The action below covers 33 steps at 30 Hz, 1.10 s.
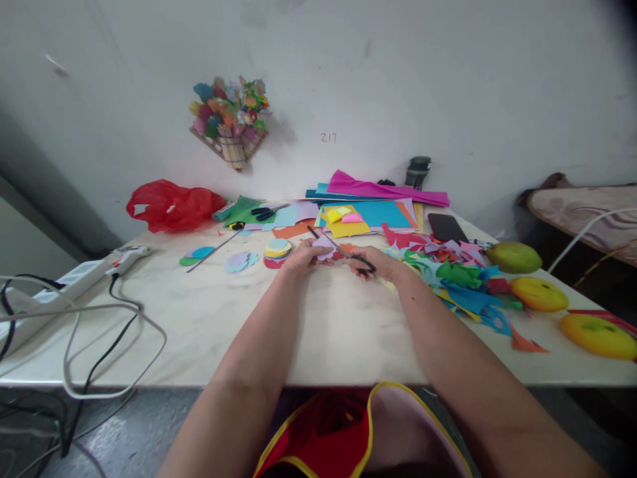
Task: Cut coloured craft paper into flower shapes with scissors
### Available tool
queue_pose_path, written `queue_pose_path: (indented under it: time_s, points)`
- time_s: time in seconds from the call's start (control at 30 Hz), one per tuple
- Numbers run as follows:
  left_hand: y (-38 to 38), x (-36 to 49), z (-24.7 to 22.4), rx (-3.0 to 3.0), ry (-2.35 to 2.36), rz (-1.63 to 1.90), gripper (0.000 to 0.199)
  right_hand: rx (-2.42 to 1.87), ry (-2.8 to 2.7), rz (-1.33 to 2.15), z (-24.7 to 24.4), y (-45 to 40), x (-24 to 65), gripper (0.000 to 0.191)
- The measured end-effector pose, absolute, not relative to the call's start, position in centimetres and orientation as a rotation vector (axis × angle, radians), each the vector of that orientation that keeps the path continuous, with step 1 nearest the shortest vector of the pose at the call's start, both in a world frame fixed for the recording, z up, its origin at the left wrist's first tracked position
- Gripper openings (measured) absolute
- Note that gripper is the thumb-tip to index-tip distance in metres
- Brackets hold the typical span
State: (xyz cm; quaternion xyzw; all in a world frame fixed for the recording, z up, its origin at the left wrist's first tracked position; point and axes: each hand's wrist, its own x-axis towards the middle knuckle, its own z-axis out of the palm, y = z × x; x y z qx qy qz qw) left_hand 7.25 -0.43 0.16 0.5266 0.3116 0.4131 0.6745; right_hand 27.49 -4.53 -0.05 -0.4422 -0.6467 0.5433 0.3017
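Note:
Over the middle of the table [343, 338], my left hand [302, 257] pinches a small piece of purple paper [324, 247]. Closed around the black handles of a pair of scissors [365, 262] is my right hand [377, 261]. The scissor blades point up and left, beside the purple paper; whether they touch it I cannot tell. Left of my left hand lies a stack of round paper cutouts [277, 249], pale blue and yellow on top. Scalloped purple and blue cutouts [242, 262] lie farther left, near green and blue discs [202, 254].
Colourful paper scraps [458, 272] cover the right side, with several yellow-green fruits [539, 293] and a dark phone [446, 228] nearby. Coloured sheets [383, 214], a second pair of scissors [266, 213] and a red plastic bag [172, 206] lie at the back. A power strip [74, 279] with cables is left.

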Motion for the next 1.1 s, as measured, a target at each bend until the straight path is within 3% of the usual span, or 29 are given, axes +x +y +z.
queue_pose_path:
  time_s: [1.1]
  points:
    - [-0.74, 6.99, 0.55, 1.13, 0.744, 0.958, 0.029, -1.184, -1.692, 1.426, 0.0, -4.65, 27.58, 0.023]
